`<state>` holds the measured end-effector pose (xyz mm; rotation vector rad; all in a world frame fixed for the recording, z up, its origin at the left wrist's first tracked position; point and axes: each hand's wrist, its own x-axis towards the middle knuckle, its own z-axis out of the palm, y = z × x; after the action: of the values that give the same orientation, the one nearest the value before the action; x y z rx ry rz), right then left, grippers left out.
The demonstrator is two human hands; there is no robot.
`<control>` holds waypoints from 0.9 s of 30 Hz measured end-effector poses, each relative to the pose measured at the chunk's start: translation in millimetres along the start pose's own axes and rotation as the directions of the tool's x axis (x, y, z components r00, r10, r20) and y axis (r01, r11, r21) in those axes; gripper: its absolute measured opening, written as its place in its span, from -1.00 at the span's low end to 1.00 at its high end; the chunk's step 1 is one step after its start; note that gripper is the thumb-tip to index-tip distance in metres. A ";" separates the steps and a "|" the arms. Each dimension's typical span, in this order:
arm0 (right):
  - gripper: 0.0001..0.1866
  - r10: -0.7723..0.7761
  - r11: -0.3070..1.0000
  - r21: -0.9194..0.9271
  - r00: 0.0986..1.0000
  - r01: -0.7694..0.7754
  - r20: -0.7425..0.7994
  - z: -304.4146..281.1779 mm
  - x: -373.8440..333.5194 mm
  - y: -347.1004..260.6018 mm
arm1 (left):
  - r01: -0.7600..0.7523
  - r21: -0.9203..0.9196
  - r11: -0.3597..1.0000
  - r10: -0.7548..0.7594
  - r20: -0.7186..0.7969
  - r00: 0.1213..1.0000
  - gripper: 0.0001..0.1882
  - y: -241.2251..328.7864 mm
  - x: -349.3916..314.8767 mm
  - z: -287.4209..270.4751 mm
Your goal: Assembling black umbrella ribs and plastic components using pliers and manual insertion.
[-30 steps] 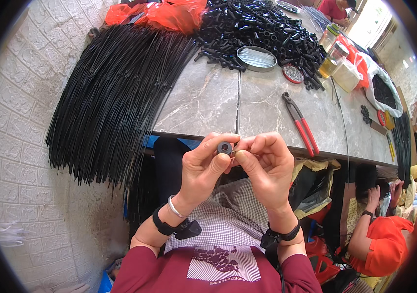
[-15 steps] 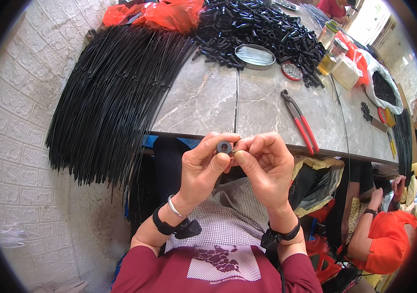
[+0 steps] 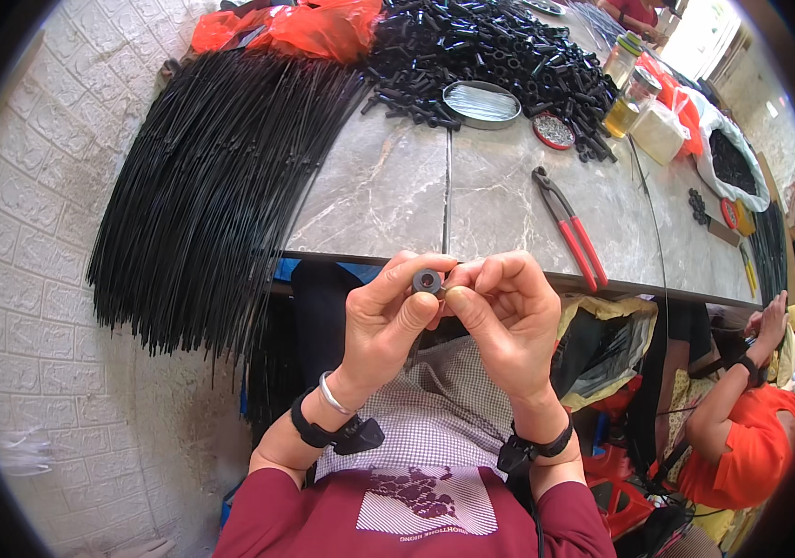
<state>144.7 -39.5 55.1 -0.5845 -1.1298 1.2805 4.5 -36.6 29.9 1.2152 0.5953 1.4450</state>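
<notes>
My left hand (image 3: 380, 316) pinches a short black tube (image 3: 419, 283) between thumb and forefinger, its round bore turned up toward me. Against the tube's right side, the thumb and forefinger of my right hand (image 3: 501, 321) are pressed together; whatever they grip is too small to make out. Both hands are held up in front of the table's near edge, above my checked apron (image 3: 383, 409). Red-handled cutting pliers (image 3: 572, 228) lie on the table beyond my right hand.
Left of the grey table (image 3: 379, 195), a thick bundle of black rods (image 3: 202, 195) hangs over the edge. Behind lie heaped black tubes (image 3: 509, 56), a tin of thin pins (image 3: 481, 104) and a red dish of small metal bits (image 3: 554, 132). A person in orange (image 3: 741, 446) sits at right.
My hands and the tube look almost unmoved. The table view has shifted slightly left. At right, the person in orange has raised a hand.
</notes>
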 end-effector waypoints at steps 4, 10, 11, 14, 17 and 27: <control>-0.81 -0.009 0.999 -0.041 1.000 0.008 -0.022 -0.6 -1.5 -1.5 | 0.004 0.019 1.000 -0.004 0.019 1.000 -0.63 0.2 0.6 1.2; -0.75 -0.049 0.990 -0.138 0.994 0.035 -0.099 -1.1 4.4 -1.1 | 0.036 -0.013 0.999 -0.036 0.033 0.999 -0.61 -1.9 0.7 -1.9; -0.74 -0.023 0.996 -0.090 0.994 0.013 -0.105 -3.2 6.3 -0.4 | 0.037 -0.018 0.999 -0.037 0.049 0.998 -0.61 -1.9 0.5 -2.7; -0.73 0.099 0.995 0.035 0.994 -0.097 -0.054 -7.5 12.9 5.3 | 0.045 -0.003 0.999 -0.045 0.064 0.997 -0.61 -4.6 3.0 -6.1; -0.76 0.156 0.985 0.074 0.988 -0.155 -0.004 -6.5 14.0 14.7 | 0.036 -0.025 0.999 -0.036 0.023 0.999 -0.61 -6.9 6.3 -7.8; -0.84 0.053 0.969 -0.242 0.998 -0.042 0.040 17.8 40.3 29.9 | 0.062 -0.057 0.996 -0.064 -0.022 0.998 -0.57 -0.9 23.8 -38.3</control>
<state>111.5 1.8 49.4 -0.7694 -1.3282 1.2108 -26.7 -4.5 24.2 1.1271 0.6000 1.4158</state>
